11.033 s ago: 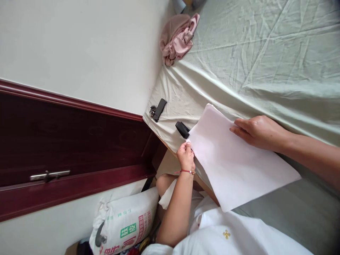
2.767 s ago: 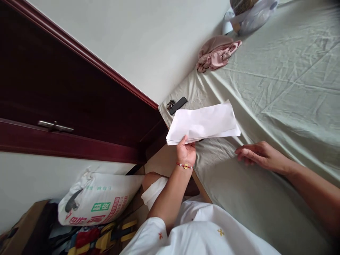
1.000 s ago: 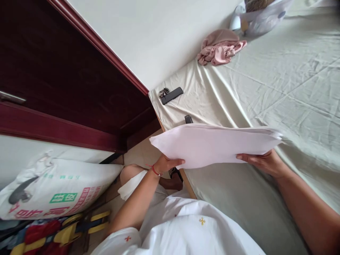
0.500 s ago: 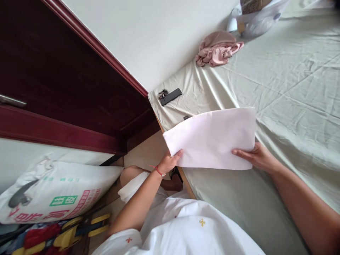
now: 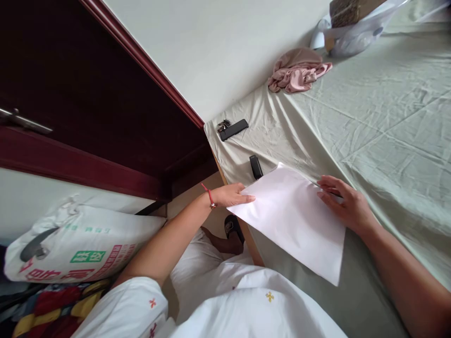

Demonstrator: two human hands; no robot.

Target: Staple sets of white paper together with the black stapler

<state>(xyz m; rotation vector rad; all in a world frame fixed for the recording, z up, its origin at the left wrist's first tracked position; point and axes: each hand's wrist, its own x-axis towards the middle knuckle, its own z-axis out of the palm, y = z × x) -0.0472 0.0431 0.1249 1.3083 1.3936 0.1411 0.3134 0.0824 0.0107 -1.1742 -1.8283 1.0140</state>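
Note:
White paper [image 5: 294,216] lies slanted over the front part of the cloth-covered bed, one corner pointing toward my lap. My left hand [image 5: 234,195] pinches its left corner, thumb on top and fingers beneath. At the right edge, my right hand [image 5: 340,199] has its fingers closed around a thin dark item, perhaps a pen, too small to name surely. A black case-like object [image 5: 256,167] rests just beyond the paper's upper left edge. Farther back, a long black object [image 5: 234,130] lies beside a bunch of keys [image 5: 224,125].
Pink cloth [image 5: 298,70] is bunched by the wall, near a clear plastic container [image 5: 359,37]. The pale green sheet [image 5: 398,112] is wrinkled. A dark red door [image 5: 88,94] and a printed white sack [image 5: 88,244] stand at the left.
The paper has turned and dropped its right end toward me. My right hand has let go of its lower right corner and moved up. The black case is now more exposed.

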